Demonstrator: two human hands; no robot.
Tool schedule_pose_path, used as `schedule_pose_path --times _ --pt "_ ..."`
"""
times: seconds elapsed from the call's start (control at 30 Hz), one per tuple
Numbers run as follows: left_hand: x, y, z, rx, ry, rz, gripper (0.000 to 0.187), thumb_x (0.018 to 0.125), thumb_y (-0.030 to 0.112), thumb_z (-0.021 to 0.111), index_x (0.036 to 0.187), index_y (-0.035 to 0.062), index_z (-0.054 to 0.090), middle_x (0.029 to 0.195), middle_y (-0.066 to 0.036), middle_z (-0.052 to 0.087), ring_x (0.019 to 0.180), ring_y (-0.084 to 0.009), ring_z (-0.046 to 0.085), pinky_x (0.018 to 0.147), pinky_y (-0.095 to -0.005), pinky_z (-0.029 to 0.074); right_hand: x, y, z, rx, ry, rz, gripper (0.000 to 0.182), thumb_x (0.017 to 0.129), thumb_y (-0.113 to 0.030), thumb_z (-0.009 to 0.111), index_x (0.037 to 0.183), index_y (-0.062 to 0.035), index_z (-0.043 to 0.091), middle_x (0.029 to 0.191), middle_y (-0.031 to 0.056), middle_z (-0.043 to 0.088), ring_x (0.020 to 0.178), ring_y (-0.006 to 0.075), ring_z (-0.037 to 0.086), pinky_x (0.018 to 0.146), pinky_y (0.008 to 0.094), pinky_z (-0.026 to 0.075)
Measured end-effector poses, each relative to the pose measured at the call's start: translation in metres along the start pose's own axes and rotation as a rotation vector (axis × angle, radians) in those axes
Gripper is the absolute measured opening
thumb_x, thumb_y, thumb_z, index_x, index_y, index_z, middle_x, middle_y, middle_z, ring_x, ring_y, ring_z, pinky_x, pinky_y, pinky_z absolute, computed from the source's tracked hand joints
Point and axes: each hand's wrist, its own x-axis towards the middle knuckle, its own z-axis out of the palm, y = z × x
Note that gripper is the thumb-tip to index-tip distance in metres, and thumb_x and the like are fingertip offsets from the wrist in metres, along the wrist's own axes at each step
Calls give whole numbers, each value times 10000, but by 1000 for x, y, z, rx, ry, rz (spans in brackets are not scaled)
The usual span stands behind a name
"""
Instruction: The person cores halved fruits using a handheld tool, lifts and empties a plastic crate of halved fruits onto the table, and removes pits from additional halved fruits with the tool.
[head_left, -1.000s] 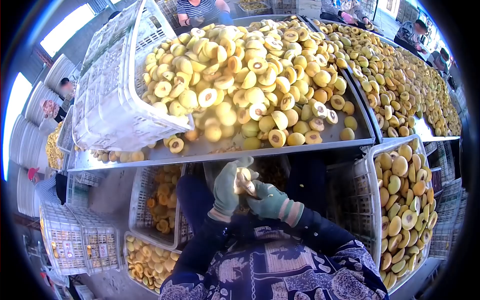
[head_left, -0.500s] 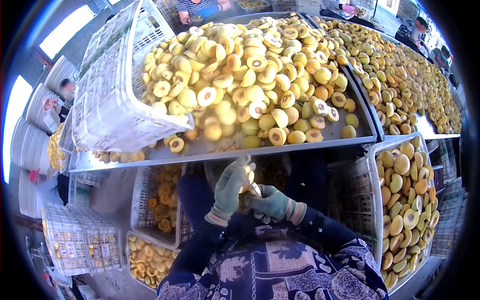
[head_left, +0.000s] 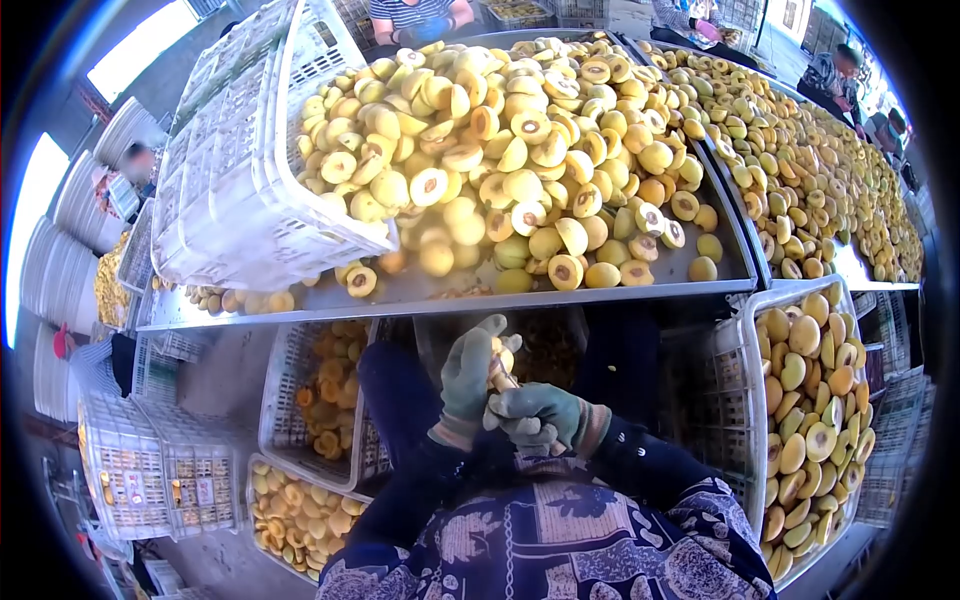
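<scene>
My left hand (head_left: 464, 378), in a grey-green glove, is closed around a yellow peach half (head_left: 499, 352) in front of my lap. My right hand (head_left: 542, 414), gloved alike, has its fingers wrapped round a slim tool whose pale shaft (head_left: 508, 382) meets the fruit. The tool's working end is hidden, so its exact kind does not show. Above both hands, a large heap of halved yellow peaches (head_left: 520, 130) lies on a metal table (head_left: 600, 298); several halves show brown stones or hollows.
A white plastic crate (head_left: 225, 215) lies tipped on the table at left, peaches spilling from its mouth. At my right stands a full crate (head_left: 752, 400) of halves; another crate (head_left: 290, 455) with darker pieces is at my left. Co-workers (head_left: 425, 20) sit across the tables.
Both hands stay together at the peach half, with the right hand and tool turned slightly against it. The whole view has shifted a little.
</scene>
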Motion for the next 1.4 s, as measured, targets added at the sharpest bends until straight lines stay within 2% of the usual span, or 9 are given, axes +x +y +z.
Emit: schedule_pose_path --times 0.2,0.3,0.5,0.73,0.9,1.0,1.07,1.27,1.4 --pt "-11 24 7 11 11 -94 395 954 330 553 1252 70 553 1013 -115 621 667 -94 557 568 -235 523 14 13 -8 221 -178 -35 286 981 -227 462 1018 33 576 572 -26 495 378 51 423 342 190 365" --pt "-12 33 -6 -198 -55 -325 435 955 379 546 1232 43 551 1043 -116 606 791 -144 594 602 -265 545 10 -4 29 -464 303 7 220 940 -253 543 980 -41 585 601 -15 532 418 43 441 361 156 345" --pt "-11 28 -14 -77 -28 -172 501 935 441 556 1242 46 530 1056 -115 607 940 -186 621 664 -286 564 12 -8 34 -191 179 63 243 946 -259 542 963 -20 586 597 -16 531 411 31 414 363 141 330" --pt "2 29 -20 66 142 -143 511 941 444 520 1352 149 452 1137 -162 613 665 -168 630 545 -264 534 36 23 0 309 -300 -68 314 1016 -199 382 1067 53 562 573 -57 483 382 19 399 371 170 379" --pt "26 57 -100 273 518 304 487 905 462 582 1185 63 560 890 -132 685 503 -183 628 447 -250 512 27 2 5 99 64 -65 245 963 -253 521 983 -16 581 569 -26 487 390 29 394 340 160 324" --pt "29 98 -145 624 729 532 505 890 234 675 1313 27 493 1151 -115 593 1038 -181 554 864 -308 494 31 3 -12 26 389 -97 207 934 -250 572 944 -44 590 614 -22 502 425 39 417 365 160 340" --pt "41 99 -175 1233 693 755 455 885 195 672 1280 15 534 1166 -132 603 1065 -216 559 922 -328 465 29 6 -21 -17 487 -169 236 937 -291 559 942 -55 574 590 -15 487 411 54 397 363 165 325" --pt "88 59 -51 1361 -84 1127 290 864 27 649 1152 32 627 1064 -125 670 936 -239 658 828 -330 532 6 -5 -20 -119 610 -359 201 898 -258 603 901 -57 596 632 2 534 452 98 470 384 223 365" --pt "118 16 54 1353 -460 765 410 855 201 633 1233 63 553 1188 -187 605 1065 -326 605 911 -390 484 -19 -4 -38 -208 625 -351 169 883 -232 624 892 -65 603 698 33 579 542 107 531 433 231 400"
